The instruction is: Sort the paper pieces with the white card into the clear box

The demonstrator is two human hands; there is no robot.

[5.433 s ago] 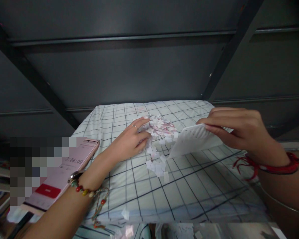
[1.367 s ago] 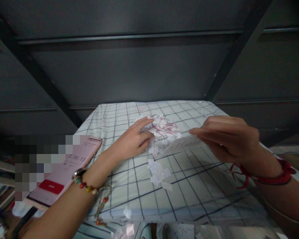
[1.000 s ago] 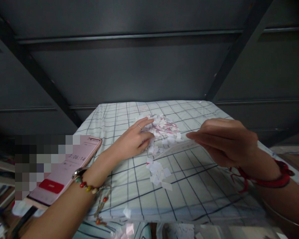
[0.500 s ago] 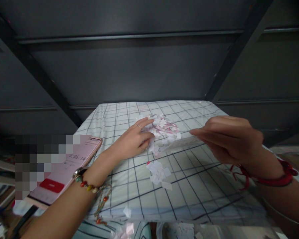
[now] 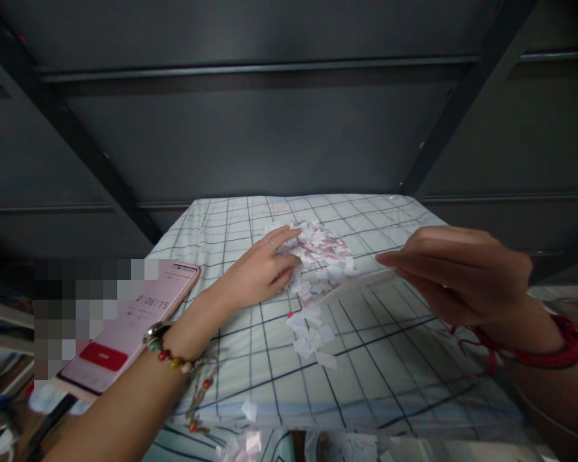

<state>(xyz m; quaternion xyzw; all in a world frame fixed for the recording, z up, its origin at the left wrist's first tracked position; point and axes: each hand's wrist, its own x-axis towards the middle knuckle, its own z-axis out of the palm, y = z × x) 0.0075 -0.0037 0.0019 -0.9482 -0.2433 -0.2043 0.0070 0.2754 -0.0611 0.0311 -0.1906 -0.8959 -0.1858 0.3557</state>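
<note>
A heap of small torn paper scraps (image 5: 325, 247), white with some pink, lies on the checked tablecloth (image 5: 376, 372). My left hand (image 5: 264, 269), with a ring on one finger, rests at the heap's left edge, its fingers apart. My right hand (image 5: 462, 273) is closed in a pinch on a thin, translucent flat strip (image 5: 351, 285). That strip slants down to the left, its far end by the near side of the heap. Closer to me lies a smaller cluster of white scraps (image 5: 313, 337), with a tiny red bit at its upper left.
A pink phone (image 5: 139, 327) with a running timer lies at the table's left edge, partly pixelated. Single scraps (image 5: 249, 409) lie near the front edge. Below it are more paper pieces (image 5: 243, 446) and a clear container (image 5: 313, 446). Dark panels (image 5: 250, 141) stand behind the table.
The strip in my right hand now looks thinner, turned more edge-on, and that hand sits slightly farther right. My left hand stays by the heap. The phone's timer has advanced one second.
</note>
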